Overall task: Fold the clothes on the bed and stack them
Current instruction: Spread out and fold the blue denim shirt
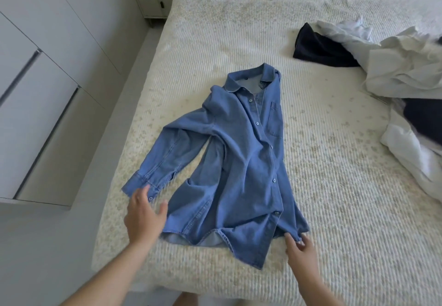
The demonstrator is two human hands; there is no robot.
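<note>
Denim shirt (239, 152) lies front up and rumpled on the bed (334, 186), near its left edge, collar pointing toward the pillows and one sleeve spread toward that edge. Left hand (143, 217) hovers with fingers spread by the sleeve cuff; right hand (301, 250) pinches the shirt's hem corner. More clothes (394, 66) are heaped at the bed's right edge.
</note>
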